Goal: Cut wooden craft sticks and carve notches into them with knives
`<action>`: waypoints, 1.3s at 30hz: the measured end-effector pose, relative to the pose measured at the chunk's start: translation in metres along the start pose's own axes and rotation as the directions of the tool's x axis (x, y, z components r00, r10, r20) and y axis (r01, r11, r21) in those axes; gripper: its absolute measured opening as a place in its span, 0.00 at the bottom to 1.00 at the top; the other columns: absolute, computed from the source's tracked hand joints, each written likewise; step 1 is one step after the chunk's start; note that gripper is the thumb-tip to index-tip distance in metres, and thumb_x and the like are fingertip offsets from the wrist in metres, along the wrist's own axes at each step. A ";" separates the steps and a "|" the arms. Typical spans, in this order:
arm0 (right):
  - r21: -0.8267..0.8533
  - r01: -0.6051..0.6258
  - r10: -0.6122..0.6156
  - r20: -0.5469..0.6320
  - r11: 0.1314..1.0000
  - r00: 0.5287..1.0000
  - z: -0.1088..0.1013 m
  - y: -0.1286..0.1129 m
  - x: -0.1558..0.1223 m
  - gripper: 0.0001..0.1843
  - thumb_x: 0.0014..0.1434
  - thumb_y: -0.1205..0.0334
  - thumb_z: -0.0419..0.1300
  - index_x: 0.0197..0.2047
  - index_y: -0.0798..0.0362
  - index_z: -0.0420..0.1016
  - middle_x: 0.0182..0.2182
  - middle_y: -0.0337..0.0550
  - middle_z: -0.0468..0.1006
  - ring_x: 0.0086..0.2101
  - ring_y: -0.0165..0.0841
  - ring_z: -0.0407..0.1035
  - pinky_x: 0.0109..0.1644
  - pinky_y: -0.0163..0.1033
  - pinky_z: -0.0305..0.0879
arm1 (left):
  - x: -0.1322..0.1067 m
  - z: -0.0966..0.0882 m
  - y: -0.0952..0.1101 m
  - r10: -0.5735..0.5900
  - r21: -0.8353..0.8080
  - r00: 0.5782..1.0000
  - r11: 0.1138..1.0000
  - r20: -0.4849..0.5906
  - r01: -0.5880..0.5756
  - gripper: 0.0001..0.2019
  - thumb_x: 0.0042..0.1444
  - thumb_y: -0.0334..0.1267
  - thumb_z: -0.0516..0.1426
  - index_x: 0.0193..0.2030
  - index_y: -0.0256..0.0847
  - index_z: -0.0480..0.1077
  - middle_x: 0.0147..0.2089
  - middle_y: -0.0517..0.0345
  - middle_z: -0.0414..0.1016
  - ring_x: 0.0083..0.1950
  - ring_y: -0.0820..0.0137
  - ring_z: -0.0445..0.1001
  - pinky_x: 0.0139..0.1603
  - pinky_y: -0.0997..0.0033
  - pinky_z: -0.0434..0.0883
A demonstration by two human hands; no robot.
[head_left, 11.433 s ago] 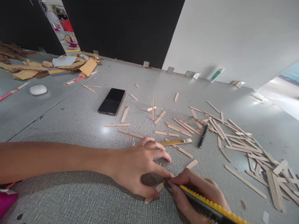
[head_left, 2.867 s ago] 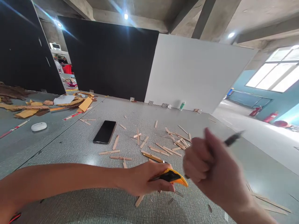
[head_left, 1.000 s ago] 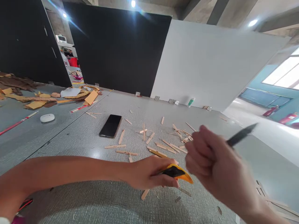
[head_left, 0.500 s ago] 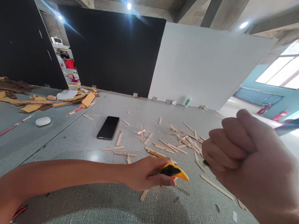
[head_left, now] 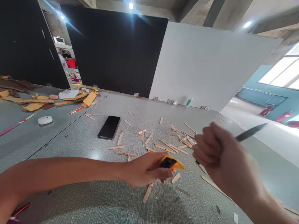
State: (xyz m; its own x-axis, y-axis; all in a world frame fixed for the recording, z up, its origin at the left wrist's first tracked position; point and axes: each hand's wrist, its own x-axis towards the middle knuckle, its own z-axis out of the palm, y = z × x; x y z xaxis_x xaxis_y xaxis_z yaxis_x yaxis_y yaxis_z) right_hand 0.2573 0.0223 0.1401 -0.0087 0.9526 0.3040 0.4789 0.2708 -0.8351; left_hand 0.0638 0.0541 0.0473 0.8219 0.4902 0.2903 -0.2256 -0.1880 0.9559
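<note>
My left hand (head_left: 151, 169) is closed around a yellow-and-black tool (head_left: 171, 162) above the grey table; its kind is partly hidden by my fingers. My right hand (head_left: 215, 149), raised at the right, is wrapped around a slim knife (head_left: 251, 132). The dark pointed blade sticks out past the thumb side, and a dark end shows below the little finger. Beneath my left hand lie a wooden craft stick (head_left: 147, 193) and a short broken stick piece (head_left: 176, 178). Loose craft sticks (head_left: 164, 148) lie just beyond the hands.
A black phone (head_left: 109, 127) and a white earbud case (head_left: 45, 120) lie at the left. Brown and yellow scraps (head_left: 34, 107) are heaped farther left. A small green-and-white bottle (head_left: 189, 102) stands by the white panel (head_left: 198, 65). Thin flat strips (head_left: 182, 191) lie near the front.
My right hand has moved left and turned, so the knife blade now shows. My left hand has shifted slightly left with the yellow-and-black tool. A short stick piece beneath it is now visible.
</note>
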 end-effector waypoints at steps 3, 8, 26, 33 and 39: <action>-0.297 -0.005 0.032 0.086 0.955 0.996 -0.008 0.048 -0.007 0.23 0.65 0.48 0.61 0.24 0.45 0.56 0.18 0.29 0.56 0.19 0.30 0.53 0.22 0.36 0.52 | 0.004 -0.005 0.014 0.023 0.022 0.993 1.000 -0.114 -0.020 0.29 0.68 0.70 0.52 0.44 0.42 0.62 0.35 0.59 0.67 0.37 0.70 0.71 0.43 0.66 0.73; -0.600 0.076 -0.019 0.101 0.796 0.995 -0.019 0.126 -0.035 0.08 0.64 0.59 0.57 0.32 0.47 0.67 0.20 0.38 0.71 0.19 0.37 0.65 0.25 0.39 0.55 | -0.003 -0.018 0.038 -0.040 0.224 0.957 0.969 -0.289 0.108 0.23 0.72 0.63 0.50 0.43 0.43 0.61 0.35 0.62 0.66 0.31 0.74 0.67 0.35 0.70 0.69; -0.299 0.522 -0.296 0.561 0.798 0.773 0.055 0.082 -0.068 0.14 0.70 0.78 0.53 0.37 0.50 0.69 0.38 0.44 0.78 0.37 0.36 0.73 0.43 0.42 0.75 | -0.050 -0.018 -0.017 -0.088 0.698 0.929 0.634 -0.361 0.331 0.15 0.71 0.34 0.56 0.62 0.41 0.71 0.63 0.46 0.70 0.65 0.53 0.65 0.69 0.45 0.63; -0.213 0.218 -0.109 0.431 0.952 0.896 0.036 0.036 -0.060 0.11 0.73 0.68 0.56 0.38 0.48 0.74 0.30 0.35 0.80 0.29 0.30 0.72 0.36 0.35 0.70 | -0.055 0.007 0.037 -0.319 0.444 0.926 0.813 -0.200 0.376 0.22 0.78 0.50 0.47 0.43 0.41 0.76 0.31 0.62 0.76 0.30 0.74 0.71 0.32 0.75 0.69; 0.134 -0.214 0.161 0.325 0.968 0.932 0.029 -0.007 -0.061 0.06 0.69 0.55 0.64 0.44 0.45 0.81 0.28 0.35 0.82 0.26 0.29 0.71 0.30 0.32 0.69 | -0.064 0.018 0.070 -0.511 0.028 0.848 0.854 -0.137 0.519 0.23 0.76 0.57 0.48 0.48 0.39 0.73 0.27 0.65 0.69 0.23 0.79 0.61 0.24 0.79 0.60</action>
State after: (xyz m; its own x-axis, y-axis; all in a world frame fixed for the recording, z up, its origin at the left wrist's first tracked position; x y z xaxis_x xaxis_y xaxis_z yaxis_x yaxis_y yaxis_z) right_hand 0.2287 -0.0339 0.1143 -0.2161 0.9764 0.0003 0.3474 0.0772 -0.9345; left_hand 0.0049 -0.0058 0.0948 0.7407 0.6288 -0.2365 0.2490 0.0700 0.9660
